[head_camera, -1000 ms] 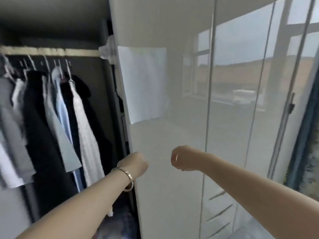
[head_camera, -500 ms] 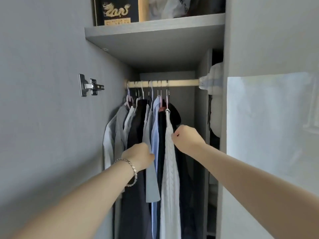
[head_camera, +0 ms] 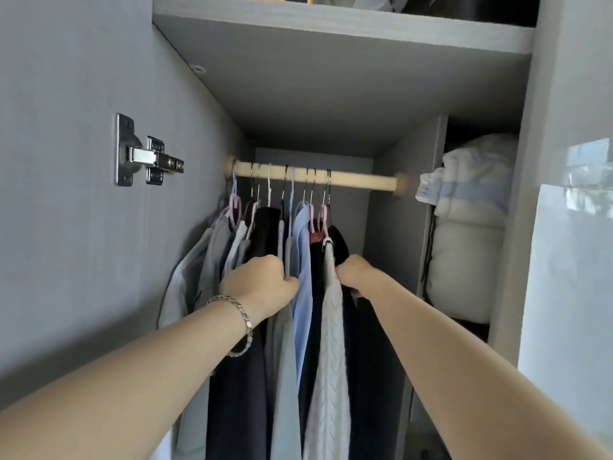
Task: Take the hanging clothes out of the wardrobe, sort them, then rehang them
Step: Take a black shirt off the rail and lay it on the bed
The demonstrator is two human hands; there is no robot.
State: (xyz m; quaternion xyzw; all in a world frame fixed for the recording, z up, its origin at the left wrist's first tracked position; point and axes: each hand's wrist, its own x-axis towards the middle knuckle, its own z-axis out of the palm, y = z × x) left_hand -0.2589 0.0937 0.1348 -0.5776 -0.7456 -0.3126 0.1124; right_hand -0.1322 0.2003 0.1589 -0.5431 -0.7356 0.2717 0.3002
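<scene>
Several garments hang on hangers from a wooden rod (head_camera: 358,180) inside the open wardrobe. Among them are a dark navy garment (head_camera: 238,393), a pale grey-green one (head_camera: 283,376), a light blue shirt (head_camera: 303,293), a white cable-knit sweater (head_camera: 330,376) and a black garment (head_camera: 368,376) at the right end. My left hand (head_camera: 262,283), with a bracelet on its wrist, is curled at the pale grey-green garment, thumb against the blue shirt. My right hand (head_camera: 356,273) is curled on the black garment just behind the knit sweater. The fingertips of both hands are hidden.
The open wardrobe door (head_camera: 66,227) with a metal hinge (head_camera: 146,156) stands close on the left. A shelf (head_camera: 331,24) with stored items runs overhead. Folded bedding (head_camera: 464,260) fills the compartment to the right, beside a glossy white door (head_camera: 570,293).
The view swung from the glossy closed doors to the open hanging section. Both hands rose from mid-air fists to the clothes and now sit a little closer in among them.
</scene>
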